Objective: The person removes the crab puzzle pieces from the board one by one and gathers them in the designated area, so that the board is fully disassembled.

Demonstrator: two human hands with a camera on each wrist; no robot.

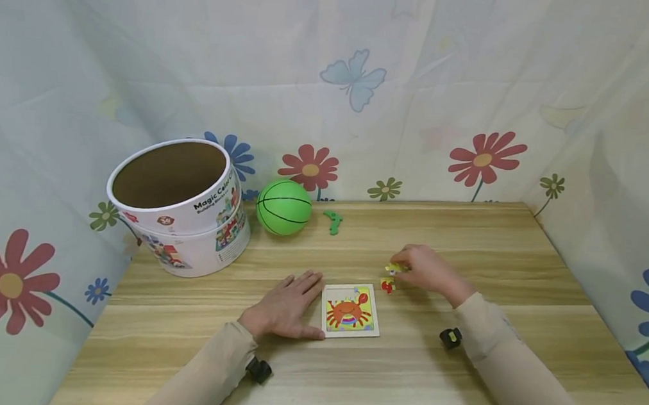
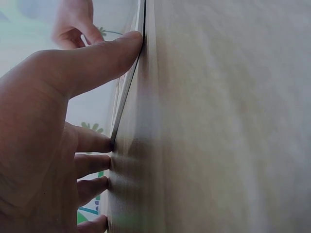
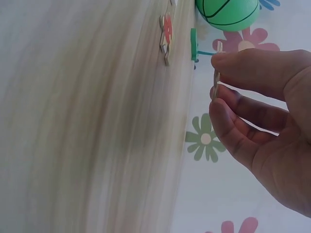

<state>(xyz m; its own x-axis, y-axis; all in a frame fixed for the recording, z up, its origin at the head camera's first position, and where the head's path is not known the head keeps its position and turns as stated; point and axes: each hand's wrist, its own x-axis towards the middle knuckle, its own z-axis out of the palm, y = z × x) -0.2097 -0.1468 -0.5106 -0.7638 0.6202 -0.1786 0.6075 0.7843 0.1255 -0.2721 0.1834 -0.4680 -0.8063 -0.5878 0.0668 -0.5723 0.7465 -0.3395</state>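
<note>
A square wooden puzzle board (image 1: 348,334) with a crab picture lies flat on the table. My left hand (image 1: 287,307) rests beside it with fingers spread, the thumb (image 2: 114,56) right at its edge in the left wrist view. To the right of the board, my right hand (image 1: 425,269) pinches a small yellow jigsaw piece (image 1: 393,268) between thumb and fingers. That thin piece (image 3: 216,82) appears edge-on, raised above the table, in the right wrist view. Just below it lies a red and yellow jigsaw piece (image 1: 388,285).
At the back left stands a big white round bucket (image 1: 191,233) printed with building-block pictures. A green ball (image 1: 284,207) sits beside it, and a small green piece (image 1: 333,222) lies to the ball's right. Flowered curtain (image 1: 411,139) hangs behind the wooden table (image 1: 444,226).
</note>
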